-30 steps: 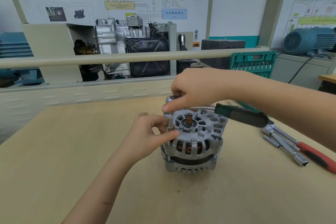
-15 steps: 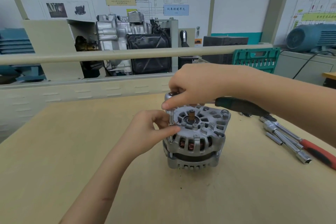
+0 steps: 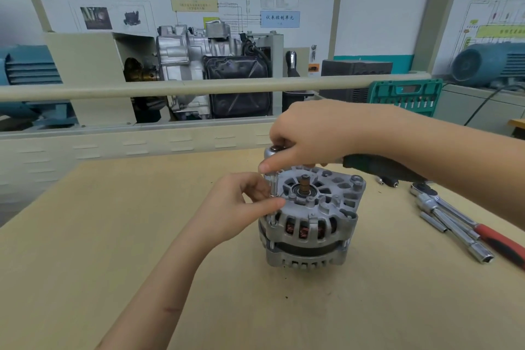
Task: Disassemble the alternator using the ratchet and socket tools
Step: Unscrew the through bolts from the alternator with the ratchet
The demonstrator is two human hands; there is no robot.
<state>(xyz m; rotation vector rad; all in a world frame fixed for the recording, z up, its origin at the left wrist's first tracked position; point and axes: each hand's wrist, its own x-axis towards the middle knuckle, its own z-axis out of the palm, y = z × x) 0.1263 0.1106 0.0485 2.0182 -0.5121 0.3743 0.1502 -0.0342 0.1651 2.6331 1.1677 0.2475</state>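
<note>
Centrally placed on wooden bench (image 3: 85, 236): alternator (image 3: 311, 219), standing on one end face, shaft stub pointing up, copper windings showing through housing slots. At near-left rim of housing: thin socket extension (image 3: 274, 187), long axis close to vertical, lower end seated at a through-bolt on a housing ear, upper end meeting ratchet head (image 3: 275, 150). Ratchet handle (image 3: 377, 167), dark-gripped, running level and rightward from head, passing over far side of housing, so at a right angle to extension. Right hand (image 3: 315, 133): draped over ratchet head from above, thumb pressed along its underside, fingers curled round neck of tool; bearing down and steadying, not out on handle. Left hand (image 3: 244, 202): thumb and forefinger pinching extension partway down its length, remaining fingers loosely folded. Governing relation, by estimate: bolt directly below both grips, on one vertical line with extension; any turn thus about that upright axis, handle sweeping level above housing. Nearer to bolt: left hand, lower on extension; nearer to drive end: right hand. Likely hazard: extension tilting off bolt head if downward pressure lapses. To right, well apart from alternator: second ratchet with red handle (image 3: 500, 244), loose sockets (image 3: 431, 221). Beyond bench at right: green socket case (image 3: 409, 96).
</note>
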